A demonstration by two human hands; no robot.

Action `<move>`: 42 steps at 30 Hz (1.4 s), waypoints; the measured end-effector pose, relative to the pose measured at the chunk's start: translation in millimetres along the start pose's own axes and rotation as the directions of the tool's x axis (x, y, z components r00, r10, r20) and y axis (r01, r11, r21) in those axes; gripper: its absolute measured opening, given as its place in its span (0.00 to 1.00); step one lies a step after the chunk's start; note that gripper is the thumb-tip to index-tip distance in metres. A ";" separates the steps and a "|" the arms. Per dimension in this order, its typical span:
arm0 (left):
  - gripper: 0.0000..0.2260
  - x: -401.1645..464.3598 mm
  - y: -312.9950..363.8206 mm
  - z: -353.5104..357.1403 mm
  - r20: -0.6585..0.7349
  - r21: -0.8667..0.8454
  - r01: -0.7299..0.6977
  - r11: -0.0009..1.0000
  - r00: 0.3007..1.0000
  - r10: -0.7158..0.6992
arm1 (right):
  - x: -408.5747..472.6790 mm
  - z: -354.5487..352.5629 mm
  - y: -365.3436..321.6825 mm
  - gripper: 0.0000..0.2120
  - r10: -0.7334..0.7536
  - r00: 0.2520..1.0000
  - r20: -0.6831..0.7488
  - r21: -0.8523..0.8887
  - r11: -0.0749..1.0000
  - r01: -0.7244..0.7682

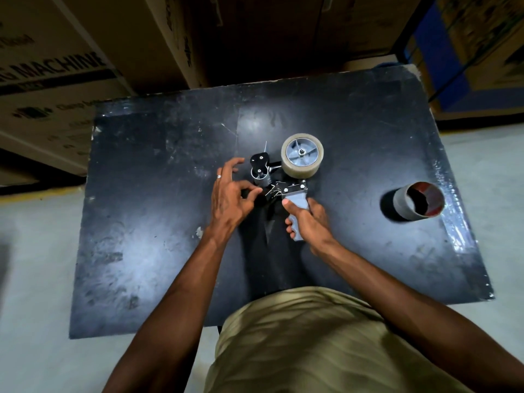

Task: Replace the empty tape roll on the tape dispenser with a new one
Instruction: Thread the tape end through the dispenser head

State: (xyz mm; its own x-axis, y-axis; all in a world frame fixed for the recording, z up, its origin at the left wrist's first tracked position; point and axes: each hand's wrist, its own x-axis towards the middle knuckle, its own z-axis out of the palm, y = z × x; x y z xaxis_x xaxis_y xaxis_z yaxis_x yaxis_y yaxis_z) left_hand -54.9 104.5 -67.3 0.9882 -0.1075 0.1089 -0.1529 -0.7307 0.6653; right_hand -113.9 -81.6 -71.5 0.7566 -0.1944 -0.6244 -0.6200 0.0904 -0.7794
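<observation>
Threading looks like the step in hand, since the swap itself seems done: a fresh roll (302,156) is already seated on the hub of the dispenser (286,180), and the empty core (419,202) is parked upright well off to the right on the table (141,222).

Dispenser is lying on its side near the middle of the table. The grey handle (298,214) is clamped in the right hand (310,219), fingers wrapped around it and thumb laid along the top, so the frame is pinned in place.

The left hand (231,198) is held just beside the front end, by the roller (259,177) and the metal flap. Thumb and forefinger are pinched close together right at the flap, the other fingers spread apart and lifted. Whether a tape end is actually caught in that pinch can't be told, clear tape on a dark table is basically invisible here.

Probably what's called for next: the loose end gets pulled off the roll, fed sticky side down past the roller and out under the cutter teeth. Steady grip on the handle would be needed so the whole thing isn't dragged sideways. Folded or self-stuck tape would be the likely annoyance.
</observation>
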 end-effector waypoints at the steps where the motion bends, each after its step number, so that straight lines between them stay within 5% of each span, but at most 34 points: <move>1: 0.04 0.1 -1.6 -0.4 0.005 -0.005 0.004 1.000 1.000 -0.004 | -0.1 0.1 -0.1 0.15 0.002 1.000 0.003 0.004 1.000 -0.002; 19: 0.07 7.0 -20.3 -9.9 0.189 0.083 0.009 0.996 0.982 -0.025 | -1.7 0.7 0.3 0.17 0.002 1.000 -0.002 -0.020 1.000 -0.002; 23: 0.07 11.6 -20.7 -15.8 0.203 0.112 -0.034 0.993 0.979 0.010 | 1.5 -3.1 2.3 0.23 -0.100 0.990 -0.100 -0.176 0.981 0.081; 26: 0.07 12.3 -22.0 -16.8 0.214 0.119 -0.052 0.992 0.977 0.025 | -3.9 -12.0 -0.9 0.32 -0.415 0.900 -0.132 -0.494 0.815 0.303; 29: 0.07 11.9 -22.7 -16.8 0.210 0.106 -0.054 0.993 0.977 0.031 | -10.7 -20.4 -10.7 0.31 -0.736 0.674 0.064 -0.765 0.398 0.506; 34: 0.08 10.2 -21.1 -17.4 0.203 0.097 -0.092 0.991 0.977 0.071 | -1.2 -9.7 -22.1 0.21 -0.758 0.487 0.433 -0.747 0.000 0.664; 42: 0.06 8.1 -24.2 -14.2 0.182 0.036 -0.085 0.996 0.980 0.077 | 21.1 0.8 -25.5 0.16 -0.748 0.490 0.447 -0.667 0.086 0.740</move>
State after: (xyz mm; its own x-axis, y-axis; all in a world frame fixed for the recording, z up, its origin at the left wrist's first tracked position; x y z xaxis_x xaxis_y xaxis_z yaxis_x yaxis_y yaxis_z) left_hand -43.3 130.9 -72.1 0.9585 -0.2843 0.0236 -0.2358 -0.7431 0.6263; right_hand -82.0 -87.2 -64.9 0.9277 0.2740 0.2537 0.3678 -0.7874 -0.4946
